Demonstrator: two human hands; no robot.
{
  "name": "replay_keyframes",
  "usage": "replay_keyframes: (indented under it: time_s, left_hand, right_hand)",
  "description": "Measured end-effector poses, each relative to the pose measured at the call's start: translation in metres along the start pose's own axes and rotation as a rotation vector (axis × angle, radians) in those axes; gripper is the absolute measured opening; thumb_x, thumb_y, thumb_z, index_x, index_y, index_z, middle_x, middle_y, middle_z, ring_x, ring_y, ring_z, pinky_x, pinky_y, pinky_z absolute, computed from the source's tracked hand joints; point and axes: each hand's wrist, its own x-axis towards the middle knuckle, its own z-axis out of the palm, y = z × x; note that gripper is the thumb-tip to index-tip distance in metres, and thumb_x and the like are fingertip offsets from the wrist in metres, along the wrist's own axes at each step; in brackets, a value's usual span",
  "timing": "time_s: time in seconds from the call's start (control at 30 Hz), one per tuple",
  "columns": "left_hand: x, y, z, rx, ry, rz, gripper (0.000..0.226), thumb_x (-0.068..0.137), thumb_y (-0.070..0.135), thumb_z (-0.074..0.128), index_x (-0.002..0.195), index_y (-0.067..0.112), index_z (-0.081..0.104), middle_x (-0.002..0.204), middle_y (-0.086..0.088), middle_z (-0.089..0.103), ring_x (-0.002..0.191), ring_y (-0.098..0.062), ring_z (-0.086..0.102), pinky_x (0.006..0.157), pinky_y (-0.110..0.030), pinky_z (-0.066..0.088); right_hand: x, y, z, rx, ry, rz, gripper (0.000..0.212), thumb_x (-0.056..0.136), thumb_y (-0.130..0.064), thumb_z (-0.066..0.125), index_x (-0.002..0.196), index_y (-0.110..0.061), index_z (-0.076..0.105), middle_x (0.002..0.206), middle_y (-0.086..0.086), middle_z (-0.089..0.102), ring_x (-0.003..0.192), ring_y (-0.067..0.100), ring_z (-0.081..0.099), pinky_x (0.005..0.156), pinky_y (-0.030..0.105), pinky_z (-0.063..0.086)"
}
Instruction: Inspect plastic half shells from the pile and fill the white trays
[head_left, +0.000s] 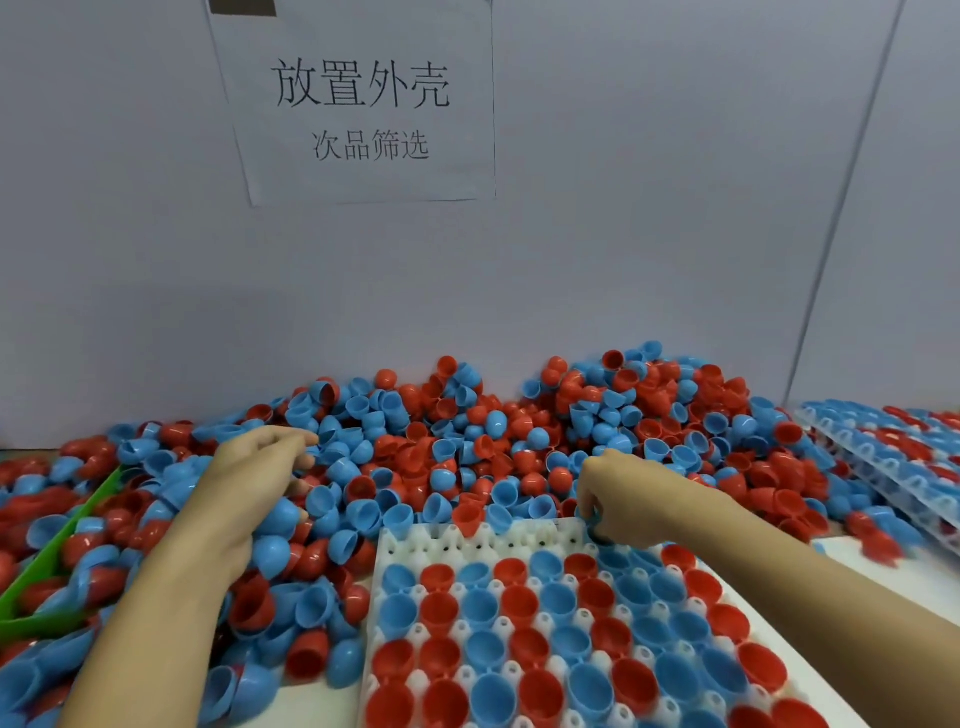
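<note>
A big pile of red and blue plastic half shells (467, 441) lies along the white wall. In front of me is a white tray (519, 545) with most pockets holding red or blue shells; its far row is bare. My left hand (254, 467) reaches into the pile at the left, fingers curled among blue shells. My right hand (618, 493) hangs over the tray's far right corner, fingers pinched downward around a blue shell (592, 517) at a pocket there.
A green bin edge (62, 551) sticks out of the pile at the left. Filled white trays (883, 457) are stacked at the right. A paper sign (358, 104) hangs on the wall behind.
</note>
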Motion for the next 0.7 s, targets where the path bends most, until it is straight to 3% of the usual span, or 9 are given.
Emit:
replay_keyframes:
  time_s: [0.17,0.23,0.3,0.37,0.43,0.53,0.6,0.67,0.7]
  left_hand:
    - [0.001,0.0,0.0,0.023,0.002,-0.02,0.022,0.1,0.013,0.05,0.097,0.021,0.07,0.102,-0.007,0.064,0.088,-0.023,0.059,0.087,-0.047,0.052]
    - [0.003,0.0,-0.001,0.034,0.014,-0.032,0.023,0.098,0.007,0.05,0.097,0.02,0.069,0.101,-0.005,0.063,0.089,-0.02,0.057,0.089,-0.043,0.049]
    - [0.003,-0.001,-0.001,0.042,0.019,-0.024,0.023,0.098,0.003,0.05,0.1,0.017,0.068,0.097,-0.007,0.061,0.088,-0.02,0.056,0.084,-0.038,0.045]
    - [0.0,-0.001,0.001,0.042,0.007,-0.014,0.024,0.099,0.001,0.05,0.101,0.017,0.068,0.09,-0.011,0.06,0.087,-0.025,0.054,0.074,-0.036,0.045]
    - [-0.002,0.0,0.004,0.079,0.014,0.023,0.026,0.099,0.0,0.05,0.097,0.018,0.069,0.083,-0.013,0.059,0.08,-0.027,0.05,0.064,-0.033,0.041]
    - [-0.003,0.002,-0.003,0.113,0.138,0.114,0.025,0.098,0.003,0.05,0.098,0.02,0.068,0.091,-0.006,0.062,0.073,-0.021,0.052,0.062,-0.032,0.043]
    - [-0.002,0.001,-0.011,0.224,0.18,0.14,0.015,0.1,0.02,0.056,0.112,0.022,0.065,0.113,-0.007,0.063,0.097,-0.027,0.058,0.079,-0.042,0.05]
    - [-0.005,0.001,-0.02,0.509,0.159,0.114,0.042,0.096,0.042,0.061,0.132,0.021,0.057,0.138,-0.013,0.055,0.126,-0.039,0.049,0.1,-0.057,0.045]
    - [-0.004,0.002,-0.022,0.588,0.197,0.143,0.052,0.094,0.046,0.062,0.138,0.018,0.053,0.142,-0.016,0.052,0.131,-0.042,0.044,0.104,-0.06,0.042]
  right_hand:
    - [0.0,-0.001,0.006,0.043,-0.008,0.024,0.023,0.08,0.005,0.058,0.097,0.001,0.073,0.1,0.016,0.07,0.072,0.03,0.065,0.056,0.032,0.047]
    - [-0.002,-0.001,0.005,0.052,-0.026,0.025,0.017,0.08,0.006,0.056,0.088,0.003,0.071,0.09,0.017,0.068,0.062,0.026,0.053,0.055,0.034,0.044]
    - [-0.004,-0.001,0.003,0.067,-0.051,0.03,0.017,0.08,0.007,0.054,0.065,0.001,0.056,0.068,0.016,0.052,0.059,0.024,0.039,0.056,0.035,0.036]
    - [-0.008,-0.003,-0.001,0.074,-0.072,0.049,0.022,0.081,0.007,0.053,0.061,-0.002,0.05,0.064,0.012,0.046,0.059,0.028,0.041,0.056,0.036,0.038]
    - [-0.012,-0.006,-0.003,0.068,-0.053,0.065,0.014,0.085,0.005,0.053,0.083,0.003,0.067,0.082,0.016,0.065,0.072,0.035,0.063,0.062,0.042,0.056]
    - [-0.018,-0.008,-0.006,0.043,0.043,0.052,0.036,0.091,0.0,0.054,0.123,-0.012,0.067,0.119,0.006,0.064,0.093,0.025,0.067,0.079,0.039,0.061]
    - [-0.024,-0.008,-0.01,0.077,0.127,0.06,0.038,0.095,-0.003,0.053,0.129,-0.019,0.061,0.13,0.003,0.058,0.101,0.02,0.064,0.085,0.036,0.059]
    - [-0.032,-0.007,-0.014,0.12,0.22,0.032,0.032,0.1,-0.011,0.05,0.128,-0.022,0.061,0.13,0.002,0.058,0.104,0.018,0.062,0.087,0.035,0.057]
    - [-0.036,-0.007,-0.018,0.156,0.265,0.026,0.03,0.101,-0.015,0.048,0.127,-0.023,0.061,0.129,0.001,0.059,0.104,0.016,0.062,0.088,0.034,0.057]
